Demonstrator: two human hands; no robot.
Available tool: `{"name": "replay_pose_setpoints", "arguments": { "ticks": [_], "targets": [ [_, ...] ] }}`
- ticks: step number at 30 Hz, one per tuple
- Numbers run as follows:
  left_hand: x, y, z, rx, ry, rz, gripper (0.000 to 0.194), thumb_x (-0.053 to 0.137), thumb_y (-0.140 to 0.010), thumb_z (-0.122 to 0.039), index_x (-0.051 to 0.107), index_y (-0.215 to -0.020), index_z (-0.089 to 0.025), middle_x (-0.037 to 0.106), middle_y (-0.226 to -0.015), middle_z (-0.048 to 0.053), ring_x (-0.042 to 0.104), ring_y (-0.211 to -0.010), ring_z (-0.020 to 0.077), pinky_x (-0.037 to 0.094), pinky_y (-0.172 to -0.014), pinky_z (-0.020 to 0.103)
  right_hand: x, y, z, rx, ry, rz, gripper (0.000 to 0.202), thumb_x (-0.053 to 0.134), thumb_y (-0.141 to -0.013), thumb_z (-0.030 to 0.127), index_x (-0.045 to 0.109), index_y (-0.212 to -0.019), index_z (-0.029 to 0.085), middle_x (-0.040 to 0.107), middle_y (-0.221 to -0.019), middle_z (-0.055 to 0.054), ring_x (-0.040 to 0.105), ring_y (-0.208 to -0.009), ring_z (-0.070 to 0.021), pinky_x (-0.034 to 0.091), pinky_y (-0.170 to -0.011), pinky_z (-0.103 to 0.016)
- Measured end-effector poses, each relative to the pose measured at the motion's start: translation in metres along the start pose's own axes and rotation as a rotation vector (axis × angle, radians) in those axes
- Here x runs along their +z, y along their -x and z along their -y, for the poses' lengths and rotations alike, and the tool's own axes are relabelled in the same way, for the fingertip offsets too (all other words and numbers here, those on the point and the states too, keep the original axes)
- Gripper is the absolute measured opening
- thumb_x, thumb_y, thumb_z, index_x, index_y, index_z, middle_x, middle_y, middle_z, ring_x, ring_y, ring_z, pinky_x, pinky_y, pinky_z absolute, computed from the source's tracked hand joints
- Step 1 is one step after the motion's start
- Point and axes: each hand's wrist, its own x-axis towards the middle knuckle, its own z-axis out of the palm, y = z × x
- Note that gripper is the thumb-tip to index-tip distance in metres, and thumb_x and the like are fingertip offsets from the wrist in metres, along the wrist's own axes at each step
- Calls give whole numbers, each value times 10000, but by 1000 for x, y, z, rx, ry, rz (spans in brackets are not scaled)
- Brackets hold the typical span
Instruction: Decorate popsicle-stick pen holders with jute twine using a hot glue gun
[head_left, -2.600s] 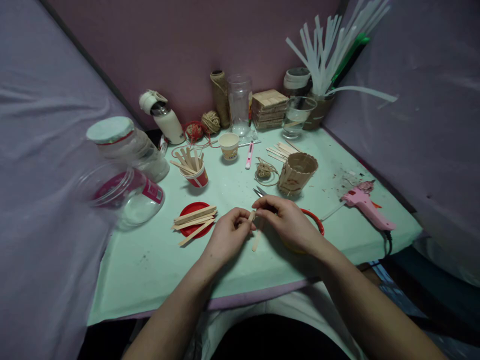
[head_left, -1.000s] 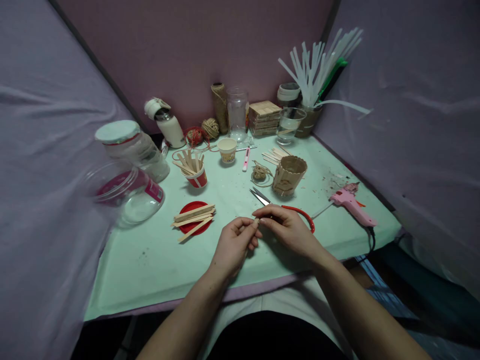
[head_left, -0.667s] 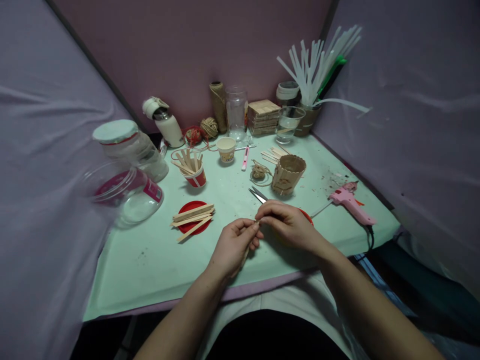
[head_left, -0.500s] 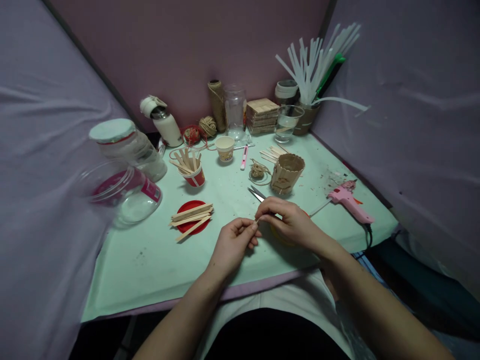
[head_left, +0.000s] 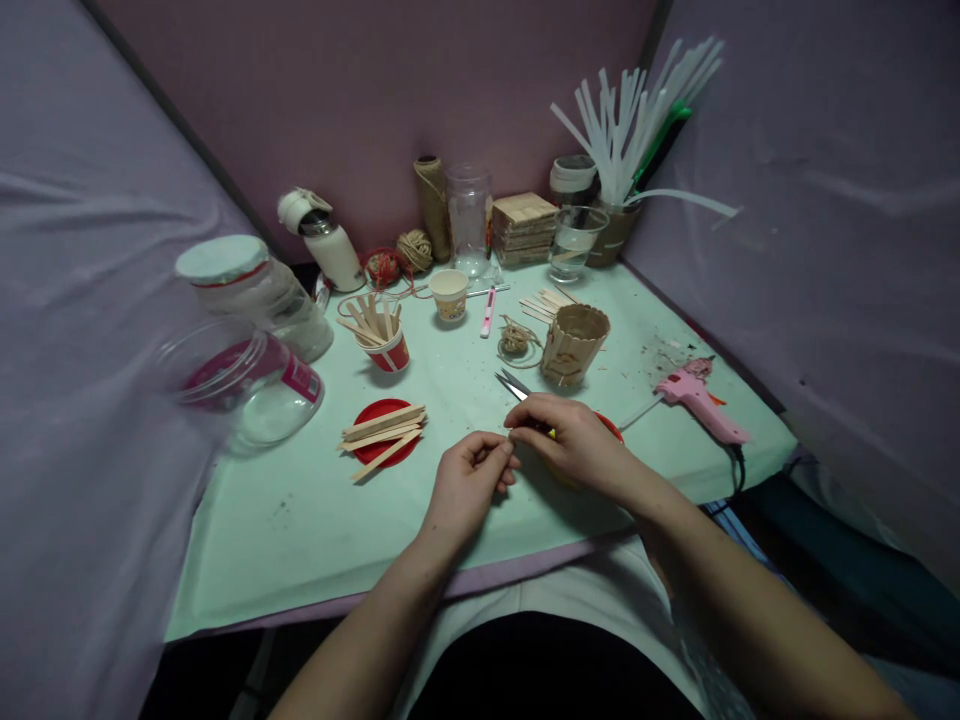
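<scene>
Over the front middle of the table, my left hand and my right hand meet, thumbs and fingertips pinched together. Whatever lies between the fingertips is too small to make out. Scissors lie under my right hand, blades pointing away to the left, their handles mostly covered. Beyond them stands a cup covered in wooden sticks, with a small bundle of twine at its left. Left of my hands, several flat wooden sticks rest across a red lid.
A pink glue gun lies at the right, its cord over the edge. A red paper cup holds sticks. Clear plastic jars stand at the left. Along the back are a twine spool, stacked wooden squares and a water cup.
My right hand has shifted slightly left, and its fingers have closed nearer to the left fingertips. The left hand stays nearly in place. The objects on the table keep their places.
</scene>
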Motion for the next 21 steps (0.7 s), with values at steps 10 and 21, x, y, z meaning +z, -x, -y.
{"name": "replay_pose_setpoints", "arguments": {
  "ticks": [10,21],
  "targets": [
    [-1,-1,2,12,36,-24,347,771,-747,-467,684,-832,-142,675,-698,25,562,-555,89,429,-516,212,5,2,-2,197,-226,-33,107,608,-864,267,688,-836,201,714,-806,-7,633,-759,-165,464,-711,-285],
    [2,0,2,15,39,-50,312,777,-694,-422,687,-793,-140,673,-671,25,579,-551,102,450,-518,225,8,-1,-5,262,-286,-9,102,624,-815,250,703,-783,193,680,-719,15,586,-694,-137,418,-651,-257]
  ]
}}
